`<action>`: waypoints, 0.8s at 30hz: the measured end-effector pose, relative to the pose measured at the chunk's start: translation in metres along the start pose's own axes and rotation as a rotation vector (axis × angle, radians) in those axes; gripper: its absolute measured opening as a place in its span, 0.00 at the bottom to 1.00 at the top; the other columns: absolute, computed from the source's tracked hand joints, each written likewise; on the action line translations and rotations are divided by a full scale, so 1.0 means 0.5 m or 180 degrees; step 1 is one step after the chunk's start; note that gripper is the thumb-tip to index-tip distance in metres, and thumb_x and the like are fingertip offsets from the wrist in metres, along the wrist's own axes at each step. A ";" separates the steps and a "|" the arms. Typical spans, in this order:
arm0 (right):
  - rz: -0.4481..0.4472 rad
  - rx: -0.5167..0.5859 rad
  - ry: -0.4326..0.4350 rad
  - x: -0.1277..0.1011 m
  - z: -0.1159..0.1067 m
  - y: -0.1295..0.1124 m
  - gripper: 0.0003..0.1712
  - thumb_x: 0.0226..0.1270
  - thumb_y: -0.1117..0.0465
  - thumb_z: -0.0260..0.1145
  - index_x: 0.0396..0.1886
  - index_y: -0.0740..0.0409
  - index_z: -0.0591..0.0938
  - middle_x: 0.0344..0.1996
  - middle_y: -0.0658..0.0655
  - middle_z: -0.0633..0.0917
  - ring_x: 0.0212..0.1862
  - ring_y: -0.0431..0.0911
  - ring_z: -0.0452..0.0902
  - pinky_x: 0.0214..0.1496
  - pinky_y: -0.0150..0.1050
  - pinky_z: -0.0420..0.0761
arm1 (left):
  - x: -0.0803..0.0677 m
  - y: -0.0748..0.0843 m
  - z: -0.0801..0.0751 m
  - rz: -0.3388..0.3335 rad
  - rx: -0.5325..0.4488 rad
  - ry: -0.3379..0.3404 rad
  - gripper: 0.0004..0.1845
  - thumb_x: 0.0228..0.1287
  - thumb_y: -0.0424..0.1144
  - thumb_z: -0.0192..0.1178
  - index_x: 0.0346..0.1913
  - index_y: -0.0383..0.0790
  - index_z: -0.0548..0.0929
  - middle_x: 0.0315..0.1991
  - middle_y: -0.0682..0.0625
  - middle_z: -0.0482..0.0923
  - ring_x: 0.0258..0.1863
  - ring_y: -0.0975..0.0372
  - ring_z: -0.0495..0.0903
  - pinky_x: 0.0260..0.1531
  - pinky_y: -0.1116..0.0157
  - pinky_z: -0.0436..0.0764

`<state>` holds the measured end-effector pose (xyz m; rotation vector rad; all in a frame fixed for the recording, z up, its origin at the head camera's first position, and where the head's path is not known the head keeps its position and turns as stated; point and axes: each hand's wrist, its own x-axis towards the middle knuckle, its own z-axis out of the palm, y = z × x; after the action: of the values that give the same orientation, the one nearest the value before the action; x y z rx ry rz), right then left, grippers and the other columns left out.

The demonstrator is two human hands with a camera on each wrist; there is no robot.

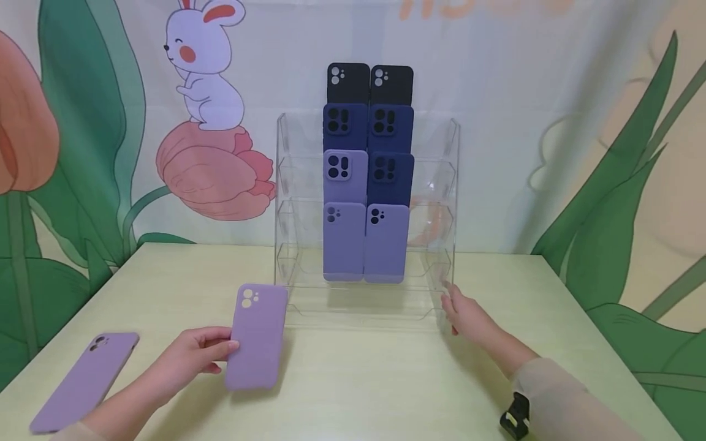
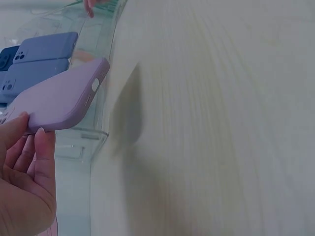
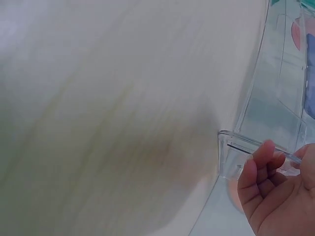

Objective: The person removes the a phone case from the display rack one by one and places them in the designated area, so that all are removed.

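Note:
My left hand (image 1: 190,356) pinches a lilac phone case (image 1: 256,346) by its left edge, thumb in front. The case is held upright just above the table, left of the clear display rack (image 1: 358,315), with its camera cutouts at the top. In the left wrist view, the thumb and fingers grip the edge of the case (image 2: 66,98). My right hand (image 1: 467,315) holds the rack's lower right side panel; the right wrist view shows the fingers (image 3: 265,155) curled at the panel's edge. Another lilac phone case (image 1: 91,383) lies on the table at the left, partly behind my forearm.
The tiered rack bears two columns of phone cases: black cases (image 1: 349,92) on top, then navy cases (image 1: 393,138), a lilac one (image 1: 346,190) beside a navy one, and lilac cases (image 1: 343,248) at the bottom. A printed cloth (image 1: 358,30) hangs behind the table (image 1: 353,386).

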<state>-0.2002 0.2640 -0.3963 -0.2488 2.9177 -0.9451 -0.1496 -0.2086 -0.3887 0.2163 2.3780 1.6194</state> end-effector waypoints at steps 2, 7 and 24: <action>0.0008 0.0016 0.0006 -0.003 0.003 -0.001 0.31 0.78 0.54 0.38 0.70 0.69 0.49 0.13 0.53 0.71 0.16 0.43 0.66 0.21 0.38 0.66 | -0.007 -0.006 -0.008 -0.0012 0.0039 0.0016 0.22 0.64 0.41 0.59 0.55 0.27 0.76 0.43 0.46 0.81 0.37 0.65 0.78 0.34 0.63 0.79; 0.0052 0.0036 -0.0033 -0.012 0.004 0.000 0.30 0.78 0.55 0.37 0.68 0.73 0.52 0.13 0.53 0.71 0.16 0.44 0.66 0.21 0.38 0.66 | -0.019 -0.020 -0.027 -0.0047 0.0139 0.0077 0.23 0.65 0.40 0.58 0.55 0.24 0.75 0.43 0.44 0.81 0.36 0.66 0.78 0.34 0.63 0.80; 0.0169 0.0157 0.0030 -0.024 0.026 -0.003 0.26 0.77 0.60 0.40 0.65 0.74 0.59 0.17 0.54 0.70 0.18 0.44 0.67 0.22 0.37 0.68 | -0.046 -0.079 -0.067 -0.0310 0.0330 0.0029 0.25 0.66 0.40 0.56 0.54 0.18 0.71 0.41 0.44 0.81 0.34 0.66 0.78 0.33 0.63 0.80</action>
<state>-0.1869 0.2574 -0.4058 -0.1636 2.8894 -1.0112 -0.1364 -0.2593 -0.4108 0.1108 2.4414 1.4590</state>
